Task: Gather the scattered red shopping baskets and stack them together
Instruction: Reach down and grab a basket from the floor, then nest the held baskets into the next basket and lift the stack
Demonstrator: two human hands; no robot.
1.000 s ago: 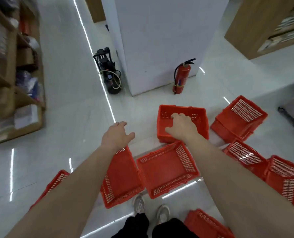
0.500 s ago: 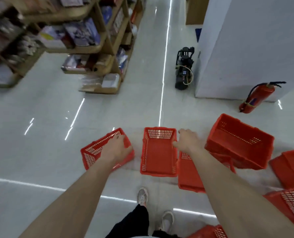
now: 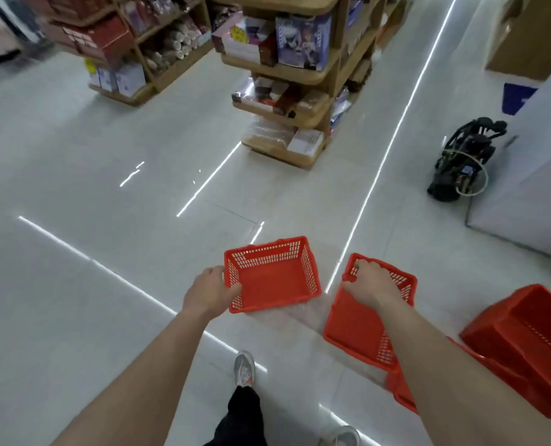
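Note:
Two red mesh shopping baskets are held over the pale floor in the head view. My left hand [image 3: 210,293] grips the near-left rim of the left basket [image 3: 272,278], whose opening faces me. My right hand [image 3: 369,284] is closed over the far rim of the right basket [image 3: 361,329], which tilts toward me. A third red basket [image 3: 525,333] lies tipped on the floor at the right edge. Part of another red basket [image 3: 406,394] shows under my right forearm.
Wooden shelving units [image 3: 299,75] stocked with boxed goods stand ahead, with a second unit [image 3: 122,43] at the upper left. A black machine with a coiled hose [image 3: 460,162] sits beside a white pillar [image 3: 541,172] at the right. My shoes [image 3: 244,368] are below.
My view has swung left, away from the pillar and the extinguisher toward the shelves. Both hands have closed on basket rims and moved the two baskets apart.

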